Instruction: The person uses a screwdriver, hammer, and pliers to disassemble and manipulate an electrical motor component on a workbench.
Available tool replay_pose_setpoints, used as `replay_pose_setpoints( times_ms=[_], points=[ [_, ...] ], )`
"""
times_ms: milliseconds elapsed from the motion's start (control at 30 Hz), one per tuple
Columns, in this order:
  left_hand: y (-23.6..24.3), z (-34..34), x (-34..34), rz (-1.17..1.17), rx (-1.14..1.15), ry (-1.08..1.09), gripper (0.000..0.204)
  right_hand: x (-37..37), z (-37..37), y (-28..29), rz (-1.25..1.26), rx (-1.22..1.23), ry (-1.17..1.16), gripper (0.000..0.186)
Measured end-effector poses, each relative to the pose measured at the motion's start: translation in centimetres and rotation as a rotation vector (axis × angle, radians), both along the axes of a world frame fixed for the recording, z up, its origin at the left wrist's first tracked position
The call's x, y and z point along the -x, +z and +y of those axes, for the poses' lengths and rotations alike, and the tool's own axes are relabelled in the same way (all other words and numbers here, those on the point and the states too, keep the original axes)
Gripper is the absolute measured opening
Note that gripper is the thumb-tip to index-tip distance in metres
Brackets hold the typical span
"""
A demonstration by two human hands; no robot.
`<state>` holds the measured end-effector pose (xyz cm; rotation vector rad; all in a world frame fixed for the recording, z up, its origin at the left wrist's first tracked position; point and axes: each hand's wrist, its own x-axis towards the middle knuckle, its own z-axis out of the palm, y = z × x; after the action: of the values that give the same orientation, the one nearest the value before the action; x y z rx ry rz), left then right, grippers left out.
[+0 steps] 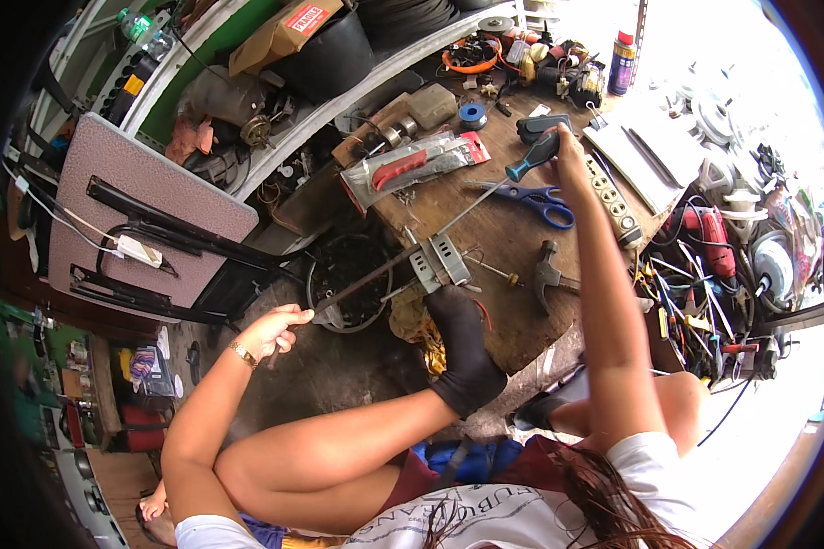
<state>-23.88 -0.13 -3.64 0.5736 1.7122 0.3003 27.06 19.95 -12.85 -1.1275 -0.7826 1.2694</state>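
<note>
My right hand (569, 154) is closed on the teal and black handle of a screwdriver (519, 171), whose long thin shaft slants down to a small metal motor (439, 261). The fingers of my left hand (276, 334) are closed on a dark metal bar (362, 284), which reaches up to the motor's other side. Whether bar and shaft join behind the motor frame cannot be seen. My foot in a black sock (458, 334) presses against the motor at the edge of the wooden table (522, 311). Blue-handled scissors (549, 203) and a hammer (551, 279) lie near the shaft.
A packaged red-handled tool (412, 169), blue spool (472, 115), power strip (613, 201) and spray can (622, 64) are on the table. Tools crowd its right side (705, 311). Below stands a round black fan-like part (350, 282). Another person's hand (152, 505) shows lower left.
</note>
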Motion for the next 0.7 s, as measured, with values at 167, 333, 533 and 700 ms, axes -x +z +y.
replay_pose_setpoints(
  times_ms=[167, 333, 533, 700],
  points=[
    [-0.1, -0.3, 0.2, 0.022, -0.019, -0.015, 0.029, -4.7, -0.7, 1.9, -0.509, 0.192, 0.506, 0.029],
    [-0.1, -0.4, 0.0, 0.033, -0.021, -0.016, 0.029, -6.8, -1.0, 1.1, -0.034, 0.213, 0.695, 0.022],
    [0.4, -0.2, 0.0, 0.008, -0.037, -0.015, 0.030, -6.4, -0.4, 2.7, -0.217, 0.264, 0.797, 0.033],
    [0.4, -0.4, -0.2, 0.028, -0.041, -0.022, 0.028, -7.0, 1.2, 3.1, -0.309, 0.398, 0.936, 0.028]
  ],
)
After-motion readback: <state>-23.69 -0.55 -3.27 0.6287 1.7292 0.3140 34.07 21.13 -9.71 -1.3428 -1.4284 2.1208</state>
